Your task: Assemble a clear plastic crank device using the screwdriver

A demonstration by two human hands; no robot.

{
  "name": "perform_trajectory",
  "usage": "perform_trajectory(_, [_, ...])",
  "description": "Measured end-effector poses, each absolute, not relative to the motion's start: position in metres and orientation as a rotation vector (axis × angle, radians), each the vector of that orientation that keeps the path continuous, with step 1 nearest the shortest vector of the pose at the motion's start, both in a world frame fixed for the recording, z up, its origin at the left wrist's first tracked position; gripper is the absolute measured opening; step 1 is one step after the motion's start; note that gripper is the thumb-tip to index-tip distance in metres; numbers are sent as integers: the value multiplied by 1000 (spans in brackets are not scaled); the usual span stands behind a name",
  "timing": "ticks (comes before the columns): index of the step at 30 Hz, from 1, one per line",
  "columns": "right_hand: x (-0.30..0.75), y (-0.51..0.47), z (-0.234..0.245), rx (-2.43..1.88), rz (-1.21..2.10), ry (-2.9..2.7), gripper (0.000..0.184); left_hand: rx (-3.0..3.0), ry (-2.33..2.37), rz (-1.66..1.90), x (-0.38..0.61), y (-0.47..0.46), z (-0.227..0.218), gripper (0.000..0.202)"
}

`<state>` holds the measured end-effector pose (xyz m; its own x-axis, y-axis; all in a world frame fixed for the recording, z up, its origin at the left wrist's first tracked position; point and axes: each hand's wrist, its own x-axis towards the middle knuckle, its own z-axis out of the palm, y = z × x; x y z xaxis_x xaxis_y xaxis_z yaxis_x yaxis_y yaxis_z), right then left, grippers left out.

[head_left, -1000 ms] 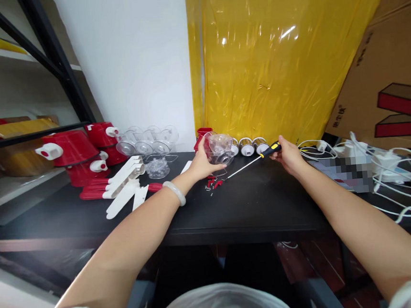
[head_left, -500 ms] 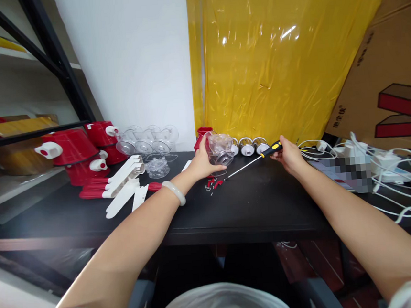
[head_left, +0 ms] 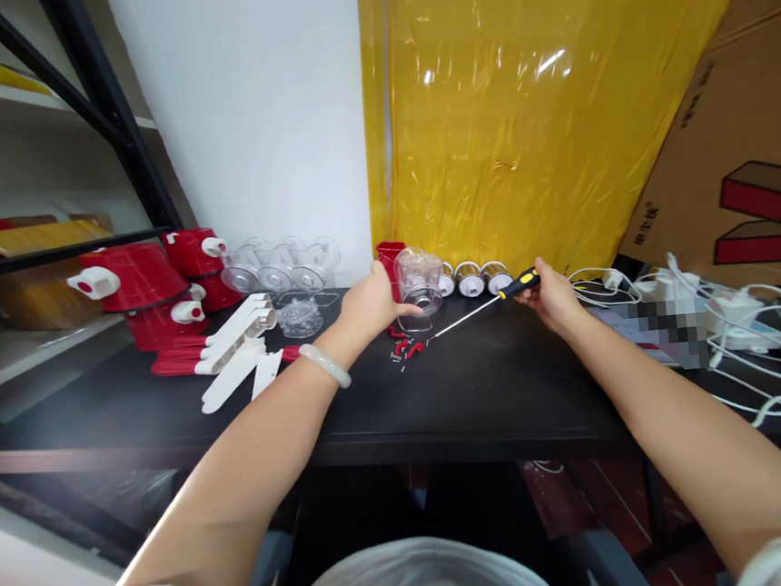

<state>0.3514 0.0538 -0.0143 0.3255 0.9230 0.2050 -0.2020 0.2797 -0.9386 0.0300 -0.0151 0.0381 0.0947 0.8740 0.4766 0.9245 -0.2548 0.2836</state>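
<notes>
My right hand (head_left: 556, 298) grips the black-and-yellow handle of a screwdriver (head_left: 518, 284). The screwdriver's long shaft slopes down to the left, its tip close to small red plastic pieces (head_left: 415, 350) and loose screws (head_left: 396, 357). My left hand (head_left: 369, 302) is open with the thumb stretched out, just left of a clear plastic cup (head_left: 420, 277) standing on the table. The thumb tip overlaps the cup's lower edge; I cannot tell whether they touch. Behind the left hand stands a red plastic container (head_left: 391, 261).
Red cups with white knobs (head_left: 136, 279), white-and-red handles (head_left: 231, 343) and clear plastic parts (head_left: 299, 317) occupy the left of the black table (head_left: 442, 416). Cylindrical filters (head_left: 469, 279) stand at the back. White cables (head_left: 763, 333) tangle on the right.
My left hand has let go of the clear cup and drawn slightly left. The cup now stands upright on the table. The right hand and screwdriver have barely moved.
</notes>
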Motion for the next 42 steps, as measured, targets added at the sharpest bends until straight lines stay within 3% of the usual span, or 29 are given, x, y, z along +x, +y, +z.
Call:
perform_trajectory(2, [351,53,-13,-971,923,-912,38,-2330,-1839,-763,26,-19,47,66])
perform_trajectory(7, [353,53,-9,-947,947,-861,39,-2818,-1692,-402,30,-23,45,47])
perform_trajectory(18, [346,43,1,-878,979,-809,42,-2771,-1505,-639,49,-28,29,17])
perform_trajectory(42, [343,40,4,-881,948,-786,38,-2763,-1502,-524,48,-30,32,13])
